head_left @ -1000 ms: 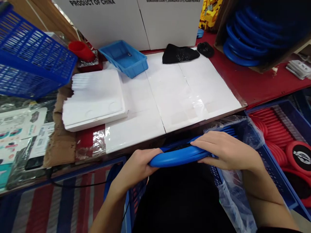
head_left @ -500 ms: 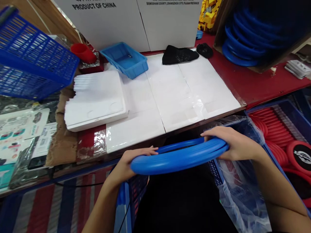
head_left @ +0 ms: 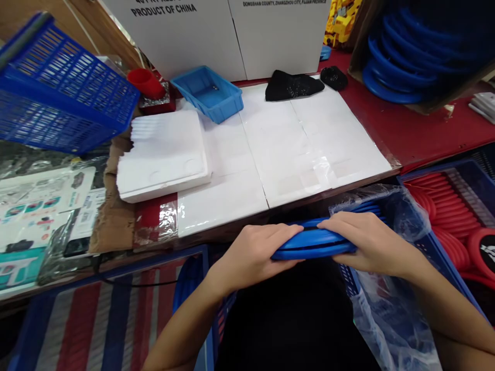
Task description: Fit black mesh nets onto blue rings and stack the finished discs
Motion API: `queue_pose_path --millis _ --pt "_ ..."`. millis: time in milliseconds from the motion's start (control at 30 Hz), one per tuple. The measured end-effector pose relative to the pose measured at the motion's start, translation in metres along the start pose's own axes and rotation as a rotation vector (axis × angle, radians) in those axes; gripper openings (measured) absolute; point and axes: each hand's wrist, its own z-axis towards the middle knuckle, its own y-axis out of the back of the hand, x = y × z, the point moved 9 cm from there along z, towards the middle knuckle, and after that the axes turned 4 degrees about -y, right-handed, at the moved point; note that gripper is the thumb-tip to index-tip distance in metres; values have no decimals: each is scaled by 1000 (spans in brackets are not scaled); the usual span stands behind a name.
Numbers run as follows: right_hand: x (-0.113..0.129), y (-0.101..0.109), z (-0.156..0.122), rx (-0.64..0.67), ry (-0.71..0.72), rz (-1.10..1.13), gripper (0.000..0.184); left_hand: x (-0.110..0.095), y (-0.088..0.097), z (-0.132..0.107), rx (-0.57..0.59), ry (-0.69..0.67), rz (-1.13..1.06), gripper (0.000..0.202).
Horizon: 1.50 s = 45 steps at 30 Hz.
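Gripping a blue ring (head_left: 313, 245) at both ends, the left hand (head_left: 257, 255) and right hand (head_left: 367, 242) curl their fingers tightly over its rim. It sits just in front of the table's (head_left: 294, 149) near edge, above the bag-lined crate (head_left: 386, 309). The ring seems to be out of the crate but not yet set down. It is glossy and seen almost edge-on, with a dark seam between two stacked rims.

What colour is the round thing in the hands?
The ring is bright blue, seen best in the head view.
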Motion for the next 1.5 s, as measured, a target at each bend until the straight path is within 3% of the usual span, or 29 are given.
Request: queue_pose_path --millis 133,233,400,667,867,967,1133,1300,1400,1500 --pt "-10 12 -17 3 -22 33 54 9 13 -20 -84 -170 -85 67" --pt "-22 14 -27 -7 -74 123 50 25 27 -35 -144 -160 -155 65" --pt "-20 3 -27 -54 -86 205 45 31 24 -33 -15 71 -80 51" --pt "-6 -2 -30 -105 8 199 61 19 23 -38 2 -43 -25 48" --pt "-9 -11 -37 -123 49 247 77 24 14 -48 112 0 -141 71" --pt "-9 -12 -36 -130 33 269 77 24 11 -52 164 49 -126 70" --pt "-5 -10 -36 -194 11 221 58 15 14 -51 68 53 -60 62" --pt "0 -12 -35 -254 27 211 58 8 17 -50 11 -22 -41 59" --pt "0 -14 -35 -244 94 245 65 21 17 -57 33 -46 -143 51" --pt "-20 -21 -39 -173 32 314 65 44 29 -72 -44 -100 -260 41"
